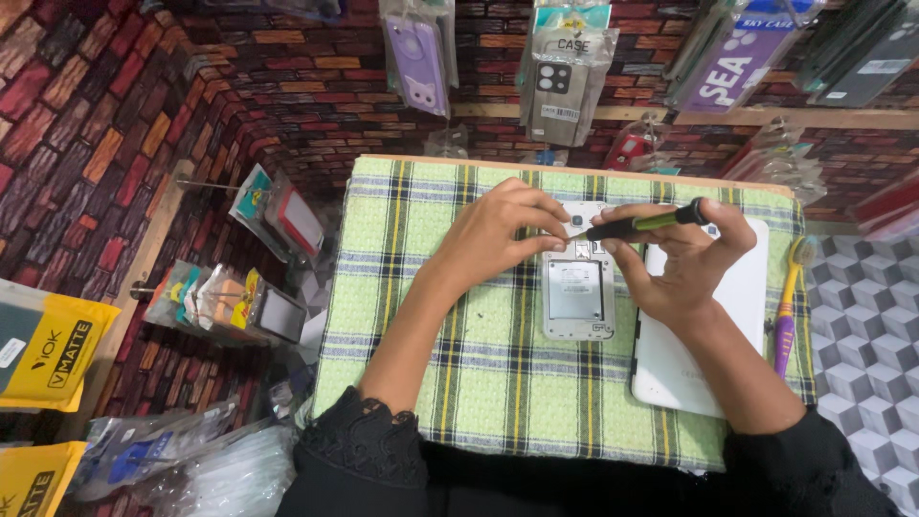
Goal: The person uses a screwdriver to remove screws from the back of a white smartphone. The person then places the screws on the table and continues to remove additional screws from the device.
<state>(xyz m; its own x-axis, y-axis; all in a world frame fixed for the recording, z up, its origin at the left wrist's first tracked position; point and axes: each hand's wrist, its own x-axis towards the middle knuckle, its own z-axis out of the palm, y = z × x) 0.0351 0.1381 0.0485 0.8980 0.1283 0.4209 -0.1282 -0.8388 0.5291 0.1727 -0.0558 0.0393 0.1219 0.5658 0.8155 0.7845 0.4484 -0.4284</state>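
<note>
Hands meet over a small opened silver-grey phone with its back cover off (pixel 577 287), which lies face down near the middle of a green and yellow plaid woven cloth (pixel 459 364) spread over the work surface. The left hand (pixel 498 235) comes in from seven o'clock and rests on the phone's top left corner, its fingers curled close together and pressing the upper edge. The right hand (pixel 684 258) reaches in from five o'clock, thumb and fingers pinched around a slim screwdriver with a black and green handle (pixel 641 223); the tool lies nearly level, its tip pointing toward nine o'clock and sitting at the phone's upper edge, just beside the left fingertips. Under the right wrist, at three o'clock from the phone and touching its right side, lies a white rectangular tablet-like slab (pixel 708 354). A yellow and purple toothbrush (pixel 790 306) lies at the cloth's right border. Packaged phone cases (pixel 565 72) hang at twelve o'clock against a brick-patterned wall (pixel 115 124).
</note>
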